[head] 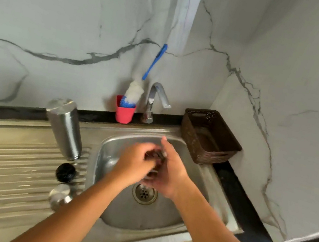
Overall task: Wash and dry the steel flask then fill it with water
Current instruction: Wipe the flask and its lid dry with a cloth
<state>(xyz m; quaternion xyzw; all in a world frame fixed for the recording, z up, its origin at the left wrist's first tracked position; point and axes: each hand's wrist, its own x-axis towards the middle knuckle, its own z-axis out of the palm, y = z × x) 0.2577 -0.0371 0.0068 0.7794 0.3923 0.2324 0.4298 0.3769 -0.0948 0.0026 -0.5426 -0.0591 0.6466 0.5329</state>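
Flask (65,127) stands mouth-down, tilted, at the drainboard's (9,158) back right edge beside the sink (203,184), likely draining. Black cap (65,172) and steel cap (60,196) lie just in front of it. Over the basin, left hand (137,159) curls round a small dark piece (155,156), probably rinsing it. Right hand (168,171) is against it, blurred, so I cannot tell its grip. Tap (160,93) is at the back edge and basket (193,139) in the right corner. There is open room on the drainboard's left.

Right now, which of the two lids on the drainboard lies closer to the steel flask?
The black lid, just beside the steel flask; the shiny steel lid lies farther off, nearer the camera.
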